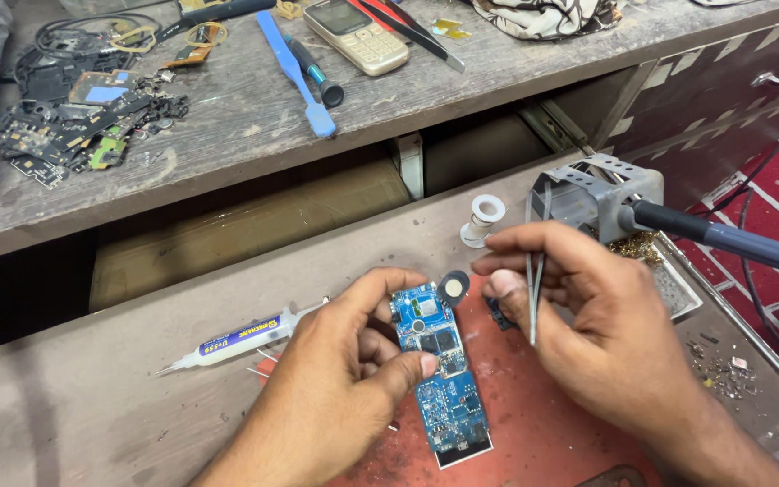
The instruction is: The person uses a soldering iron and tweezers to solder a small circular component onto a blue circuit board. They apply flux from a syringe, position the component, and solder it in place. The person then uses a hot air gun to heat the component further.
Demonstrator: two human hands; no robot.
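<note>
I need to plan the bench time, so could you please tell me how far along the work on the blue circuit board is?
Done: the blue circuit board lies bare on the red mat, out of any casing. In hand: the left hand steadies it, while the right hand holds tweezers beside the small round part at its top end. Left: the soldering iron sits in its stand, and the syringe lies untouched.

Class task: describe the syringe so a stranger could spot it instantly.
Start at the grey pulled-out drawer front. Left of the left hand holding the blue circuit board lies a slim white plastic syringe. Only it has a needle tip, pointing left.
</note>
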